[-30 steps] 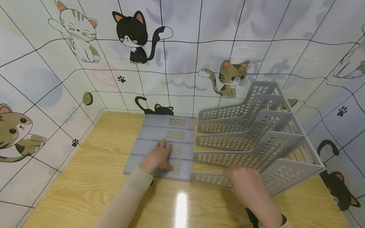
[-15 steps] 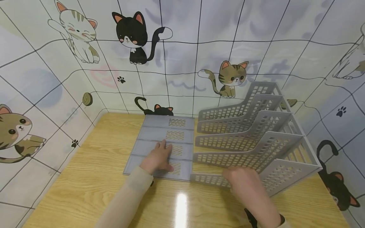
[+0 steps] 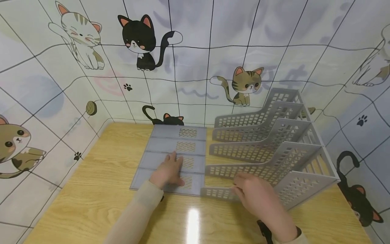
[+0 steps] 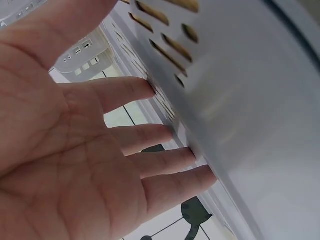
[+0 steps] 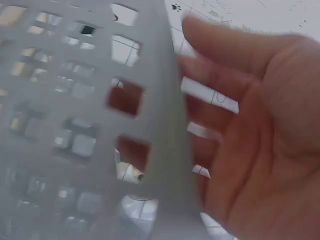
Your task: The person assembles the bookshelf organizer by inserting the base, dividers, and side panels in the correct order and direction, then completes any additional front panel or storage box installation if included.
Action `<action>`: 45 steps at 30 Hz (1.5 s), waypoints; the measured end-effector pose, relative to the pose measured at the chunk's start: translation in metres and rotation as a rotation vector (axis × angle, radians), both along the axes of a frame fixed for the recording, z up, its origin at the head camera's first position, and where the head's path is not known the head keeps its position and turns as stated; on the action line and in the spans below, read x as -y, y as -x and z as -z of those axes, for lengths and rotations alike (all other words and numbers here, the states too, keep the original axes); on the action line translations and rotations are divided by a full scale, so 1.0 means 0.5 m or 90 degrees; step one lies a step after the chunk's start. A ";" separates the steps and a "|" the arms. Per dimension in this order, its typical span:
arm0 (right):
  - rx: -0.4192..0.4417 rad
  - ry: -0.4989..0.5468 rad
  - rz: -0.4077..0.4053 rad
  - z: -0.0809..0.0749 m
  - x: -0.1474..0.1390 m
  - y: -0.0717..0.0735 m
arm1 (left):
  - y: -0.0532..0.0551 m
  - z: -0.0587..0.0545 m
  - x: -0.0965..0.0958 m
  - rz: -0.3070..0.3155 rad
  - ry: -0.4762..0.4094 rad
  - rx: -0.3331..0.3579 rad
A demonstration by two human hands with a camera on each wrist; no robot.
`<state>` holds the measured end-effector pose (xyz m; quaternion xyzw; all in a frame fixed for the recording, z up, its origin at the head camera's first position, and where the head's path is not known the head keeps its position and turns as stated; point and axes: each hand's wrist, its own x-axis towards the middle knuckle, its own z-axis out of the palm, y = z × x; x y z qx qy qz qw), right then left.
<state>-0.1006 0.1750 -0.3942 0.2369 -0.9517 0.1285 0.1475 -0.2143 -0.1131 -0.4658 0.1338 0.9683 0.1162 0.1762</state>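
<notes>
A grey plastic file rack (image 3: 300, 189) with several perforated, stepped dividers stands at the right of the wooden table. Beside its low front ends lies a flat grey panel (image 3: 152, 159), scored into several sections with slotted patches. My left hand (image 3: 167, 171) rests on that panel with spread, straight fingers, and the fingertips touch it in the left wrist view. At the rack's nearest divider (image 3: 219, 193) is my right hand (image 3: 259, 195). In the right wrist view its fingers pass behind the perforated divider (image 5: 165, 200) and show through the holes, while the thumb is apart from it.
A wall covering (image 3: 189, 61) with printed cats and grid lines encloses the back and sides of the wooden table (image 3: 91, 196). The rack's far end stands close to the back wall. Bright light reflects off the table front.
My right hand has loosened, its thumb and fingers now parted, and has shifted slightly left. The rack's right side has moved a little left. My left hand stays on the flat panel.
</notes>
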 end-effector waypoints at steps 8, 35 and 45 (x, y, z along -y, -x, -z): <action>0.019 0.023 0.128 -0.005 0.040 0.052 | 0.000 0.007 0.002 -0.003 -0.004 -0.010; 0.059 0.070 0.169 0.017 0.041 0.088 | -0.009 0.005 0.001 0.004 0.008 -0.019; 0.067 0.091 0.175 0.012 0.041 0.093 | -0.008 0.002 0.003 0.004 0.004 -0.019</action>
